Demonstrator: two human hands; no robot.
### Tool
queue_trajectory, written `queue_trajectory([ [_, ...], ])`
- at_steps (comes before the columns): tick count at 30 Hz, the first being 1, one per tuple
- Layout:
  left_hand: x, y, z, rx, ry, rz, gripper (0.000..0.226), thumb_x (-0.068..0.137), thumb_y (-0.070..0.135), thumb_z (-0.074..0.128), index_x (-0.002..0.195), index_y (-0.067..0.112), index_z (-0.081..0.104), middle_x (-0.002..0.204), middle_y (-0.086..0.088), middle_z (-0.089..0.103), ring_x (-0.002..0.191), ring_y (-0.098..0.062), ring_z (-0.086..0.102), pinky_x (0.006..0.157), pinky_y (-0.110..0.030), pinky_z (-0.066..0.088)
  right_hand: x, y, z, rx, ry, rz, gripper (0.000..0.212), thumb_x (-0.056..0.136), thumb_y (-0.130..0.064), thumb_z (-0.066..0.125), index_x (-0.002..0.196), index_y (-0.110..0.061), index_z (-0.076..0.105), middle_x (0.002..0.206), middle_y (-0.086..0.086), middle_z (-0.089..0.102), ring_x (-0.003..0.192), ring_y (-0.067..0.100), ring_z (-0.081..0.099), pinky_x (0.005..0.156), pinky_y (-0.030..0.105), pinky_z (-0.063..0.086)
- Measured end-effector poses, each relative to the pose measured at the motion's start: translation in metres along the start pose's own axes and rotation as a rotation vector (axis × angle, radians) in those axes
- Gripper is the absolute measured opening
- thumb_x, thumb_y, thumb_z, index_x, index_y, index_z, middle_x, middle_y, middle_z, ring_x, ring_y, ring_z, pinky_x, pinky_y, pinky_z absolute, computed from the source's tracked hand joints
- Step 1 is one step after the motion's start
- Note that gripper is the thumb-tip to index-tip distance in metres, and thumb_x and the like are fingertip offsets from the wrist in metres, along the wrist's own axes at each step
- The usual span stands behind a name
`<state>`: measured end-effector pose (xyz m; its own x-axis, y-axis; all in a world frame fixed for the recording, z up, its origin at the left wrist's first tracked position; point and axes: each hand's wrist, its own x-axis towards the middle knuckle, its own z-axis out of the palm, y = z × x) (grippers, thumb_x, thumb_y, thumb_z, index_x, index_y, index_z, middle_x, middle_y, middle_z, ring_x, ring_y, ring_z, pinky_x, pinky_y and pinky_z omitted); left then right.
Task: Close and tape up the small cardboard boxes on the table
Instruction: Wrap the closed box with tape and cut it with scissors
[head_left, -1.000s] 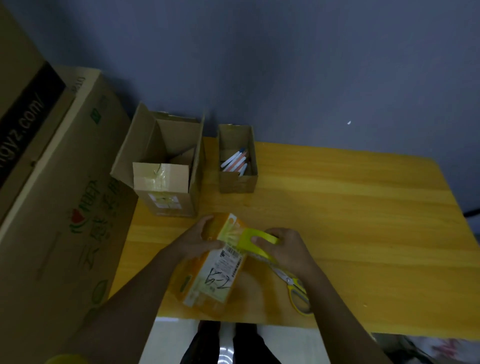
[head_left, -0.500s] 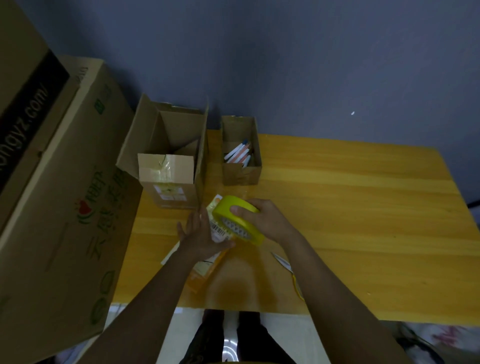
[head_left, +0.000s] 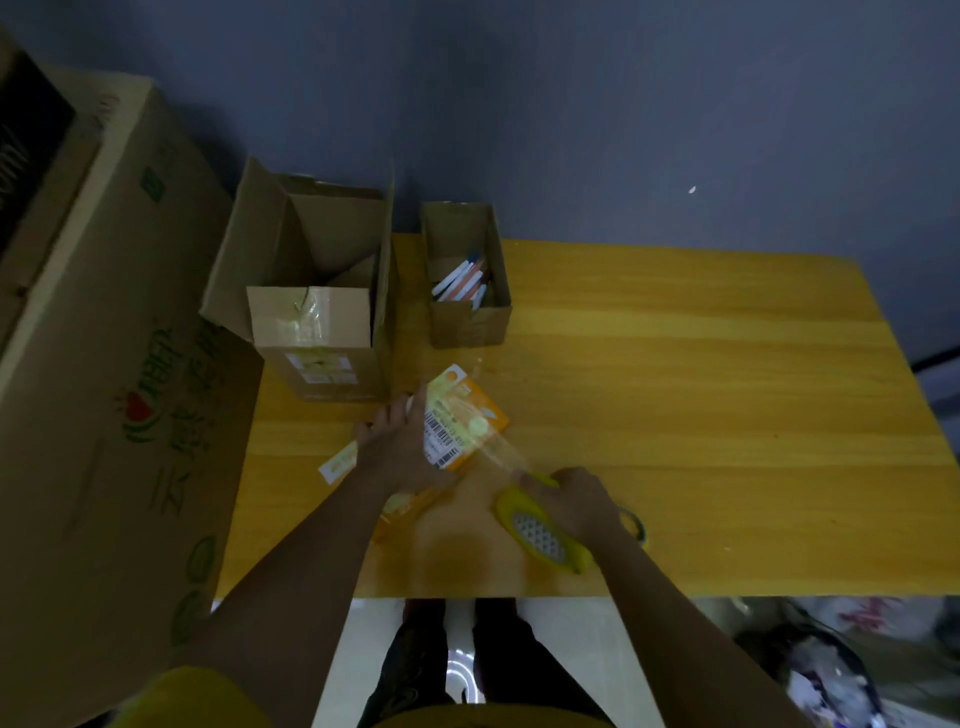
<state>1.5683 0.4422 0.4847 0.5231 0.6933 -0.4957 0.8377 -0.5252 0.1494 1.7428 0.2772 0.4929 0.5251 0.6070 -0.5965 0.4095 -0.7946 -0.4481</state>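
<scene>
The right hand (head_left: 574, 506) has its grip closed round a yellow tape dispenser (head_left: 540, 530), fingers curled over the top of it, and holds it low over the wooden surface (head_left: 675, 395) on the near right side of the small orange box (head_left: 457, 426). A clear strip of tape (head_left: 501, 452) runs taut from the dispenser's nose up onto that box. The left hand (head_left: 400, 441) lies on the box with fingers fairly straight, pressing it down; it holds the box by weight, not by a curled grip. The orange box lies flat with its barcode label upward.

Judging from this, the step in hand is taping the orange box: the strip is laid on and drawn out, not yet cut. The next move seems to call for keeping the box pinned, pulling the strip down over the near edge, then severing it against the dispenser's blade or with the scissors, whose yellow handle (head_left: 636, 522) shows just behind the right hand. Slack in the strip would let it wrinkle or stick to itself.

Beyond the orange box, toward the wall, stand two brown boxes with their flaps open: a larger carton (head_left: 317, 332) to the far left and a narrow box (head_left: 467, 317) holding pens (head_left: 462, 280) directly behind. Both appear still to be closed and taped.
</scene>
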Motion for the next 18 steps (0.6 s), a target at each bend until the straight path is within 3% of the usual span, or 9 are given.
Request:
queue_trajectory([
  [3,0.011,-0.002,-0.012,0.021,-0.029,0.036,0.134,0.064,0.078,0.064,0.147,0.026,-0.027,0.158,-0.005,-0.001,0.143,-0.032,0.012,0.108,-0.052,0.022,0.004,-0.008,0.01,-0.078,0.024,0.061,0.07,0.074,-0.082,0.047,0.072,-0.013,0.058,0.065,-0.001,0.051,0.073,0.026,0.057,0.06,0.032,0.037],
  [7,0.022,0.006,-0.029,0.099,-0.04,0.076,0.129,0.069,0.073,0.065,0.148,0.024,-0.025,0.159,-0.01,-0.013,0.146,-0.032,-0.006,0.116,-0.053,0.005,0.004,-0.01,0.022,-0.068,0.002,0.036,0.062,0.086,-0.073,0.039,0.077,-0.014,0.054,0.093,0.013,0.065,0.097,0.032,0.062,0.07,0.033,0.039],
  [9,0.019,0.011,-0.032,0.117,-0.054,0.075,0.127,0.073,0.068,0.065,0.149,0.02,-0.024,0.158,-0.012,-0.019,0.146,-0.032,-0.013,0.116,-0.053,0.0,0.001,-0.006,0.024,-0.045,0.007,0.001,0.06,0.089,-0.069,0.039,0.091,-0.012,0.06,0.106,0.016,0.066,0.101,0.032,0.061,0.072,0.033,0.039],
  [11,0.011,0.017,-0.03,0.111,-0.048,0.061,0.123,0.078,0.063,0.065,0.149,0.017,-0.024,0.158,-0.011,-0.022,0.146,-0.032,-0.017,0.117,-0.052,-0.003,-0.003,-0.002,0.023,0.001,0.02,-0.019,0.061,0.091,-0.065,0.042,0.111,-0.01,0.062,0.115,0.015,0.065,0.108,0.031,0.06,0.078,0.033,0.042],
  [14,-0.005,0.032,-0.026,0.021,0.005,-0.004,0.114,0.085,0.049,0.064,0.149,0.015,-0.023,0.157,-0.011,-0.024,0.145,-0.03,-0.021,0.117,-0.053,-0.006,-0.009,0.004,0.017,0.133,0.006,-0.02,0.053,0.092,-0.059,0.046,0.116,-0.015,0.06,0.118,0.013,0.065,0.113,0.03,0.058,0.082,0.031,0.041],
  [16,-0.021,0.046,-0.02,-0.057,0.097,-0.028,0.103,0.087,0.037,0.062,0.151,0.014,-0.015,0.159,-0.012,-0.016,0.146,-0.03,-0.014,0.117,-0.051,-0.003,-0.014,0.011,0.012,0.203,0.053,-0.079,0.041,0.096,-0.048,0.047,0.113,-0.013,0.061,0.114,0.014,0.066,0.109,0.032,0.059,0.077,0.029,0.038],
  [18,-0.039,0.059,-0.009,-0.172,0.264,-0.013,0.078,0.087,0.027,0.057,0.15,0.013,0.013,0.153,-0.013,0.012,0.142,-0.032,0.009,0.113,-0.047,0.011,-0.019,0.027,0.003,0.203,0.206,-0.158,0.026,0.099,-0.026,0.048,0.109,-0.006,0.062,0.108,0.018,0.065,0.104,0.035,0.058,0.076,0.031,0.037],
])
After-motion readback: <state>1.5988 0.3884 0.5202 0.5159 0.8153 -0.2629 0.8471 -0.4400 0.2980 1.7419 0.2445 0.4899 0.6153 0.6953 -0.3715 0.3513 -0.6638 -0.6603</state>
